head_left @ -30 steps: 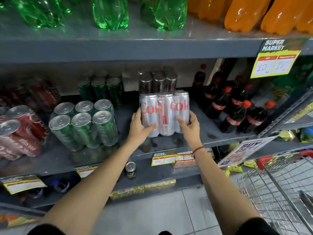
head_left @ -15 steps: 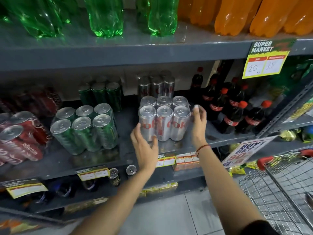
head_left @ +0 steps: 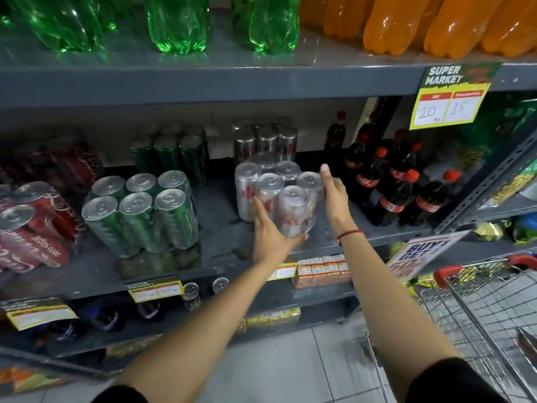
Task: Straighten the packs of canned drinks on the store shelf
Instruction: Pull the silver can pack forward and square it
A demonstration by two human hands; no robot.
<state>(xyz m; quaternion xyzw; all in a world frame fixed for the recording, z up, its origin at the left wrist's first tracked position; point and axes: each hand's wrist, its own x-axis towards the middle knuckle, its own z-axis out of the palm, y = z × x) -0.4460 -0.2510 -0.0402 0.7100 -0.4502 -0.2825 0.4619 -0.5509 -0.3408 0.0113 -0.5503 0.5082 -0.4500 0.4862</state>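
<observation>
Silver cans in a shrink-wrapped six-pack (head_left: 279,196) stood upright on the middle shelf (head_left: 220,242), the pack's long axis skewed diagonally to the shelf edge. The left hand (head_left: 271,238) cupped its front corner; the right hand (head_left: 334,199), fingers extended, pressed its right side.

red can pack (head_left: 26,228) cut off left, rear silver cans (head_left: 266,141) blurred

Silver six-pack (head_left: 279,196) stands upright on grey shelf (head_left: 220,228), turned askew; green pack (head_left: 142,213) beside; red pack (head_left: 29,228) tilted.
</observation>
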